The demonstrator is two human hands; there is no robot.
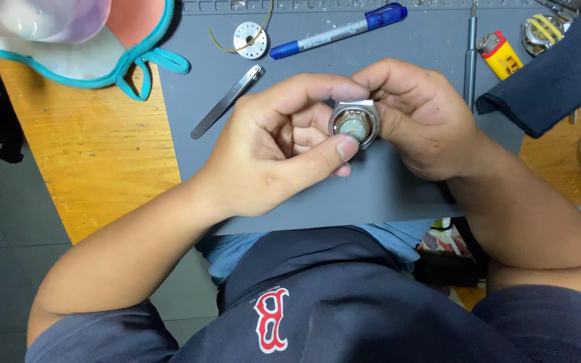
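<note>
Both of my hands hold a small silver watch case point(354, 125) above the grey work mat point(371, 195). Its open back faces me and shows round metal parts inside. My left hand point(274, 148) pinches the case, with the thumb pressed on its lower edge and the index finger curled over its top. My right hand point(415, 114) grips the case from the right side, fingers closed around its rim.
On the mat lie metal tweezers point(226, 101), a small perforated metal disc point(250, 40), a blue marker point(337, 30), a thin screwdriver point(471, 54), a yellow and red lighter point(501, 55) and a dark cloth point(553, 74). A teal-edged face mask point(95, 60) rests on the wooden table point(95, 148).
</note>
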